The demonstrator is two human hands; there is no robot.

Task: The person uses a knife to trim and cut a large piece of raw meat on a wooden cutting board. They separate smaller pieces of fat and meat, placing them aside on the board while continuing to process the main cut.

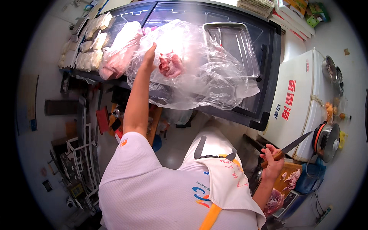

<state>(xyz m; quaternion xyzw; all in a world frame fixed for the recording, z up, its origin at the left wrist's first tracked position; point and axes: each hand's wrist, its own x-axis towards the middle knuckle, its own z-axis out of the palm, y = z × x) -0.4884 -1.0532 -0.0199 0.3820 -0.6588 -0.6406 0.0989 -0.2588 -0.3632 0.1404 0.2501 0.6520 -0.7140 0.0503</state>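
My left hand grips a large clear plastic bag, its fingertips partly hidden, beside a piece of raw red meat lying on the plastic over a dark glass-topped chest freezer. A pink meat package lies left of that hand, with rows of pale bagged items further left. An empty metal tray rests under part of the bag at the right. Down at the lower right, my right hand holds a wooden-handled knife, blade pointing up and right.
A white freezer stands at the right, with metal bowls and a lidded pot. A wooden board with meat scraps is below. Metal racks stand at lower left; a white basket sits at the back.
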